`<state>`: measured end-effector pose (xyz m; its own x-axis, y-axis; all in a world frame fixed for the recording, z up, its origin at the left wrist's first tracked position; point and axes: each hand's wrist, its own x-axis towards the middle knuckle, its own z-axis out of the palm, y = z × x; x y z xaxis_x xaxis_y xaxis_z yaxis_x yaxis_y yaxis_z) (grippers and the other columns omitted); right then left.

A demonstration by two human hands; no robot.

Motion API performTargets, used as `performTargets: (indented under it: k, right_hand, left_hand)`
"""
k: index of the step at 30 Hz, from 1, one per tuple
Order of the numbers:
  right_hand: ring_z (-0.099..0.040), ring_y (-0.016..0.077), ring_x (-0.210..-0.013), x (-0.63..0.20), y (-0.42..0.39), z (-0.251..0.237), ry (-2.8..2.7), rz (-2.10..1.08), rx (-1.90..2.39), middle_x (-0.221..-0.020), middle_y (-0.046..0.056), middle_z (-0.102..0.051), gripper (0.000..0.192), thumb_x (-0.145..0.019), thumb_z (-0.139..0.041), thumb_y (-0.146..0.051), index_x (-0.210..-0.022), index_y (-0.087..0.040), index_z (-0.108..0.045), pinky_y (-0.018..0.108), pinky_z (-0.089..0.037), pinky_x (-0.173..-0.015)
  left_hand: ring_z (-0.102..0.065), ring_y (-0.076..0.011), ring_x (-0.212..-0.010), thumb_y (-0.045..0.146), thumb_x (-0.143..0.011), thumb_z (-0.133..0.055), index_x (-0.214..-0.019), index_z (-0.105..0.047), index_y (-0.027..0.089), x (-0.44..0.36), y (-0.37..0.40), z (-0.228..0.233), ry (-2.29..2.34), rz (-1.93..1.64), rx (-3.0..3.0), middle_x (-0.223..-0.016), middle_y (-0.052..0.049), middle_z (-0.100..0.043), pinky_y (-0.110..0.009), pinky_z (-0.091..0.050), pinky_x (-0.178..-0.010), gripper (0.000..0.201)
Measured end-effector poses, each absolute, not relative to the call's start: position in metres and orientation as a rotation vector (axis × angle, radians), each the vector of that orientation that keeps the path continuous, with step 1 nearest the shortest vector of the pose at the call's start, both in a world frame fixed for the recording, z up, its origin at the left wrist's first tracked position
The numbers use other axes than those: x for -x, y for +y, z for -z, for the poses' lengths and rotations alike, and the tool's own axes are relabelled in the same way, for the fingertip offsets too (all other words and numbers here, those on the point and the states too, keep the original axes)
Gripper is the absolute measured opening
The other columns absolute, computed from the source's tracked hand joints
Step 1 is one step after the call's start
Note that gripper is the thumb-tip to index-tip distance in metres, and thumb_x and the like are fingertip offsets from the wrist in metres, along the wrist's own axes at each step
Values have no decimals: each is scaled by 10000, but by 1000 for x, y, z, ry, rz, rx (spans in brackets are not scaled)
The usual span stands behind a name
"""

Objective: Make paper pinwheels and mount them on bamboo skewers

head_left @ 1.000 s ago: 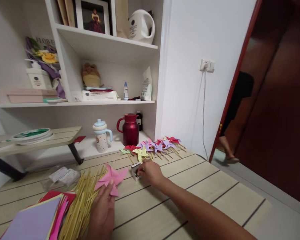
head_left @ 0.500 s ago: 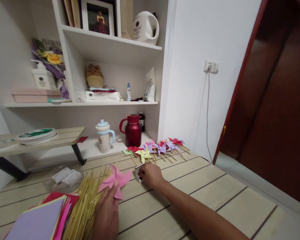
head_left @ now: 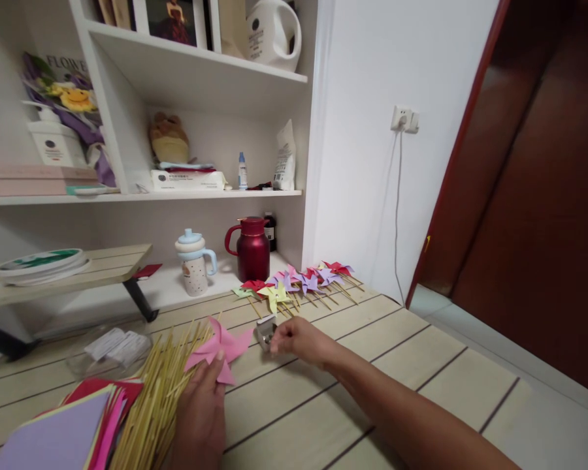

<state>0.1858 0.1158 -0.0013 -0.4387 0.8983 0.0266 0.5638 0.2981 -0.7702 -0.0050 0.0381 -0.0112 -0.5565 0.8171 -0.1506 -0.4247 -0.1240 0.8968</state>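
Two hands are busy at the near edge of the desk [head_left: 421, 365]: the left hand [head_left: 200, 418] pinches a pink pinwheel [head_left: 219, 348] just above the bamboo sticks [head_left: 161, 391], while the right hand [head_left: 298, 339] closes its fingertips on a small metal box [head_left: 264, 331] nearer the desk's middle. Likely trouble: the soft paper blades could crease under the thumb, or the tilted box could spill whatever it holds among the sticks.

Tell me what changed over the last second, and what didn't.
The right hand has drawn slightly back from the small box, fingertips now at its edge rather than over it. A person seen in the doorway a second ago is gone. The left hand still holds the pink pinwheel.
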Motion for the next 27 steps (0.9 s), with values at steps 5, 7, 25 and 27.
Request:
performTargets:
  k: [5, 7, 25, 27]
  right_hand:
    - [-608, 123, -621, -185, 96, 16, -2210, -1200, 1203, -645, -22, -724, 73, -662, -769, -196, -731, -183, -785, 184, -417, -561]
    - [-585, 115, -609, -185, 94, 17, -2215, -1201, 1199, -624, -34, -707, 65, -657, -766, -185, -719, -193, -784, 183, -401, -558]
    - [-458, 79, -544, -187, 96, 20, -2133, -1187, 1134, -561, -76, -552, 115, -629, -829, -206, -691, -180, -736, 181, -323, -507]
    - [-448, 78, -539, -188, 96, 21, -2122, -1199, 1108, -556, -76, -544, 94, -647, -815, -198, -700, -180, -740, 181, -317, -504]
  left_hand:
    - [-655, -114, -875, 69, -813, -627, -740, -673, 173, -3, 36, 0, 1157, -1738, -360, -831, -16, -696, -212, -536, -825, 135]
    - [-648, -92, -832, 44, -814, -625, -756, -676, 163, -6, 35, -4, 1153, -1725, -338, -823, -9, -692, -187, -530, -789, 141]
    - [-647, -103, -820, 63, -818, -633, -778, -708, 199, -8, 35, -5, 1151, -1685, -347, -814, 6, -700, -165, -522, -753, 160]
    - [-649, -105, -804, 70, -822, -629, -773, -704, 194, -8, 35, -4, 1150, -1683, -343, -815, -2, -703, -169, -524, -744, 153]
